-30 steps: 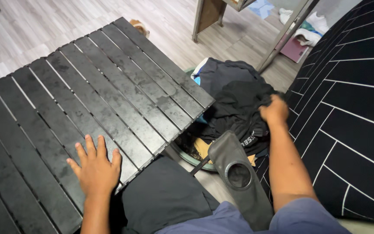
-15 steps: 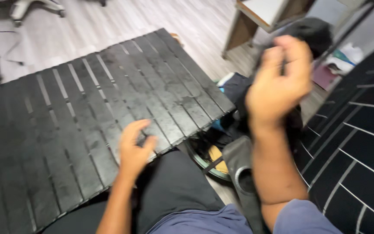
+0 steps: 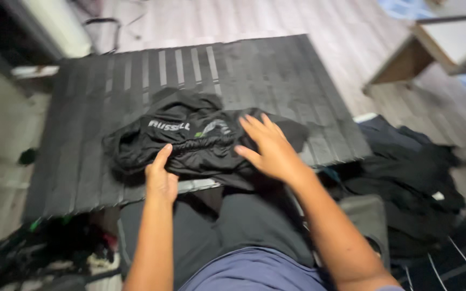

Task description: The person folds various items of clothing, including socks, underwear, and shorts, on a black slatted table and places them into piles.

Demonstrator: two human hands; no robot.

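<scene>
In the head view I see a black garment lying crumpled in the middle of the frame, on the black slatted table. The left hand rests on its near edge, fingers together, thumb up. The right hand lies flat on its right part, fingers spread wide. A pile of dark clothes sits at the right, beside the table

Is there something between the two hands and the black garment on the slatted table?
Nothing visible does. The left hand touches the near edge of the black garment, and the right hand lies flat on its right part. The garment rests crumpled on the black slatted table.
</scene>
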